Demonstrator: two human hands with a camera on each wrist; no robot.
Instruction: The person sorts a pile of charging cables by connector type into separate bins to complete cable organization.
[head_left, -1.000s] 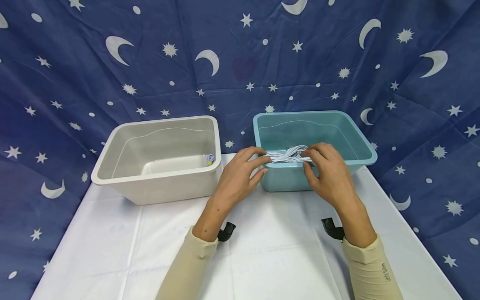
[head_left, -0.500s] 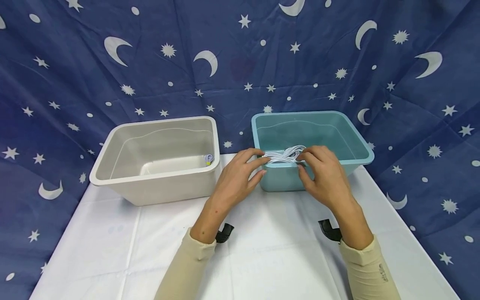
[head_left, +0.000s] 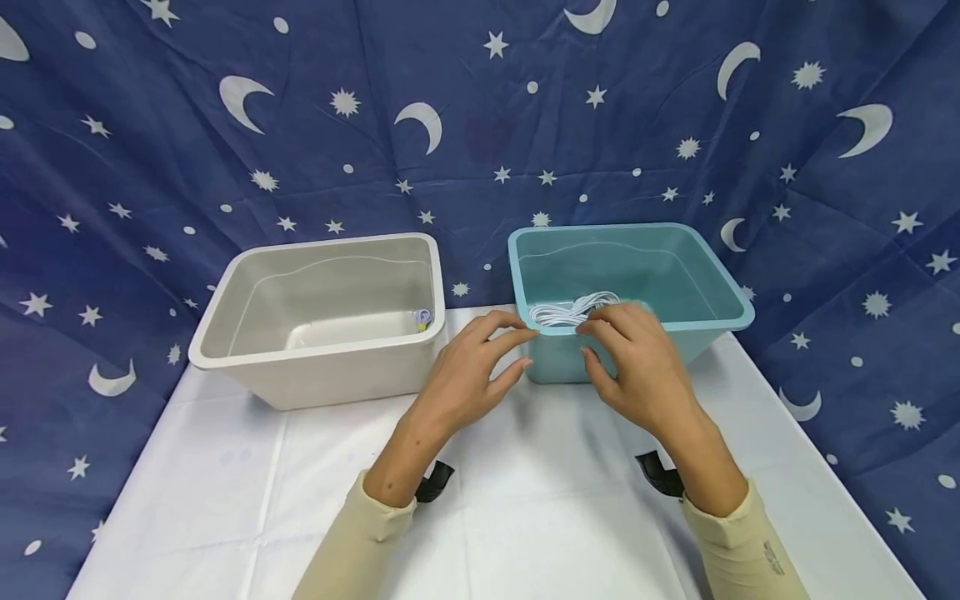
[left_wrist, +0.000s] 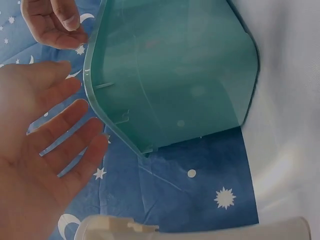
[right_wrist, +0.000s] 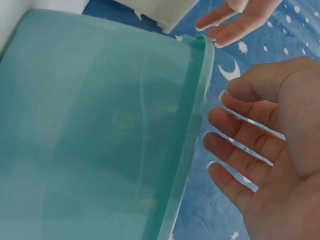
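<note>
A coiled white cable (head_left: 558, 316) lies in the teal bin (head_left: 712, 325), near its front left corner. In the head view my left hand (head_left: 467, 375) is by that corner, fingers spread and loosely bent, holding nothing. My right hand (head_left: 641, 367) hovers at the front rim, with its fingertips just beside the cable and hiding part of it. The wrist views show the left hand (left_wrist: 55, 125) and the right hand (right_wrist: 270, 135) with relaxed, parted fingers around the bin's rim. Neither grips anything; whether a fingertip touches the rim I cannot tell.
A beige bin (head_left: 322, 367) stands to the left, with a small purple and yellow item (head_left: 422, 319) in its right end. Both bins rest on a white-covered table (head_left: 480, 517). A blue curtain (head_left: 480, 150) with moons and stars hangs behind.
My right hand has moved left and slightly towards me, off the cable. The left hand has drawn back a little from the cable's left end. The cable stays in the teal bin.
</note>
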